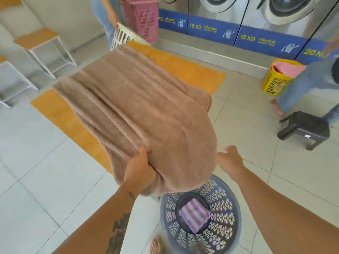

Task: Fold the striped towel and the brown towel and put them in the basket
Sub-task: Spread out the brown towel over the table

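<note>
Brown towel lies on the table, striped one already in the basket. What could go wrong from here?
Only the left hand grips the brown towel; the right hand is open beside it, so the overhanging end could slip off the orange table. That end hangs above the basket and might drop in unfolded onto the striped towel.

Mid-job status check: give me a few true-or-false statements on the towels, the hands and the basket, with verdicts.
1. The striped towel lies folded inside the basket. True.
2. The brown towel is already in the basket. False: it lies across the orange table, with its near end hanging off.
3. The left hand grips the brown towel. True.
4. The right hand pinches the brown towel too. False: its fingers are straight and open beside the towel, gripping nothing.
</note>
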The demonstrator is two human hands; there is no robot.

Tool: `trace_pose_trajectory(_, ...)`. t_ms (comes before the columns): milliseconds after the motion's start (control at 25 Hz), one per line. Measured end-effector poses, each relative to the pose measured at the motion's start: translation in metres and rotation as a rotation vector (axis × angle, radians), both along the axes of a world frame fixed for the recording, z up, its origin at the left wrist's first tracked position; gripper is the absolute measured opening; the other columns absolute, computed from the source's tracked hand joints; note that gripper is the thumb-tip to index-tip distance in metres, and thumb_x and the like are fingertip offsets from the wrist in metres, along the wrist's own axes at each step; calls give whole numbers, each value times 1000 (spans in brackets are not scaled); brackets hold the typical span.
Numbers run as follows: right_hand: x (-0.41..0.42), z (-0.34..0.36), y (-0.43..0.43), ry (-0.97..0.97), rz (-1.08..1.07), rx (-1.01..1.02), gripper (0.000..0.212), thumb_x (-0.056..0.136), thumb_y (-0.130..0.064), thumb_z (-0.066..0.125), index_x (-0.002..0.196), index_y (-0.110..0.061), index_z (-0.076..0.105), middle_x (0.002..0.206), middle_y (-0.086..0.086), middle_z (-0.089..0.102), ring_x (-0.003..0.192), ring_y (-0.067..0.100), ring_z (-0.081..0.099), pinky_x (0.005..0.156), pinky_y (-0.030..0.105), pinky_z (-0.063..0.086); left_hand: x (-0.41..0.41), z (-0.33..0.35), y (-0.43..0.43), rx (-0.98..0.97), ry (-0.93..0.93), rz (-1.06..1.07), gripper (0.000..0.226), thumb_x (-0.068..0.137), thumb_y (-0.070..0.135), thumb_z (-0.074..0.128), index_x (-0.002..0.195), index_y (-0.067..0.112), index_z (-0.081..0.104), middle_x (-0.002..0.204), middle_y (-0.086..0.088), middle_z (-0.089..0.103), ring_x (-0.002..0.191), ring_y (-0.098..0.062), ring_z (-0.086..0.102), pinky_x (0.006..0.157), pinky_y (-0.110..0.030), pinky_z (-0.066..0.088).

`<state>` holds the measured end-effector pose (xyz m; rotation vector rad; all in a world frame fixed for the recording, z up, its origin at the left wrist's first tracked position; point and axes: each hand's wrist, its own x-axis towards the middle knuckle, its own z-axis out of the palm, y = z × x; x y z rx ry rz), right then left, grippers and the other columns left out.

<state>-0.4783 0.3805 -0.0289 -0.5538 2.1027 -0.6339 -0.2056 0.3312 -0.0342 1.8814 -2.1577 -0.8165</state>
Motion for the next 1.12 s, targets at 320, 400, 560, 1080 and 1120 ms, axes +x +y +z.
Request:
trace_pose_trajectory(320, 100, 15, -55, -38, 505, -117, 69, 91, -4, 48, 154, -21, 24, 111, 9, 64, 55, 13, 54, 43, 21, 38, 38, 10, 4, -178, 75, 76, 26, 93, 35, 52, 119, 31, 55, 83, 8, 68, 84, -17, 64, 85, -40, 51)
trace_pose_trajectory(400, 114, 7, -65, -66, 511, -88, 70, 93, -9, 49, 155, -23, 19, 111, 9, 63, 55, 10, 54, 40, 19, 37, 45, 0, 5, -201, -78, 324, 36, 90, 29, 51, 125, 25, 48, 126, -2, 52, 120, -28, 43, 103, -49, 36)
trace_pose_trajectory(560, 119, -2, -73, 6, 485, -80, 53, 96, -14, 53, 145, -20, 34, 101, 1, 61, 67, 12, 58, 52, 24, 44, 60, -2, -7, 267, 119, 722, 80, 82, 19, 56, 149, 21, 11, 141, -16, 26, 122, -43, 39, 99, -53, 41)
trace_pose_trajectory(1080, 42, 8, -112, 395, 306, 3, 51, 80, -16, 55, 130, -17, 45, 124, 11, 45, 112, 35, 52, 89, 48, 53, 94, -28, 11, -147, 57, 811, 50, 83, 12, 52, 130, 21, 42, 131, -13, 38, 118, -38, 37, 104, -57, 30)
trace_pose_trajectory(1120, 29, 9, -117, 386, 309, -6, 56, 80, -17, 54, 135, -17, 42, 124, 11, 48, 113, 34, 53, 89, 47, 53, 86, -21, 6, -194, 51, 751, 50, 82, 13, 54, 130, 22, 43, 132, -11, 34, 120, -35, 34, 106, -56, 26)
